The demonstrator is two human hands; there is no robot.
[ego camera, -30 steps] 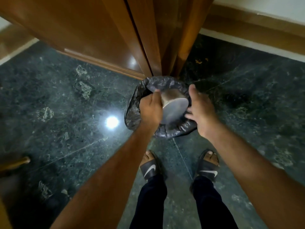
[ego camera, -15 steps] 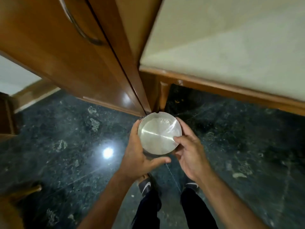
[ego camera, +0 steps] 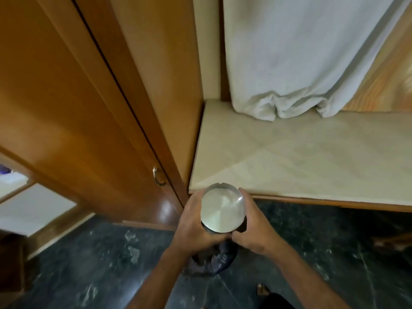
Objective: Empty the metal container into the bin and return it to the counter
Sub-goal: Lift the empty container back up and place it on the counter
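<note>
The round metal container (ego camera: 221, 208) is held upright in front of me, its shiny inside facing the camera and looking bare. My left hand (ego camera: 194, 221) wraps its left side and underside. My right hand (ego camera: 252, 226) grips its right side, fingertips on the rim. It hovers just before the front edge of the pale counter (ego camera: 301, 157). Below my hands, the bin with its dark bag (ego camera: 214, 259) stands on the floor, mostly hidden by my wrists.
A wooden wardrobe door (ego camera: 78, 108) with a small brass handle (ego camera: 158, 176) stands at the left, touching the counter's left end. A white cloth (ego camera: 301, 52) hangs down onto the back of the counter. Dark green marble floor (ego camera: 89, 264) lies below; my foot shows at the bottom.
The container was tipped over the bin a second ago; it has been turned upright and raised to counter height. The view has lifted from the floor to the counter.
</note>
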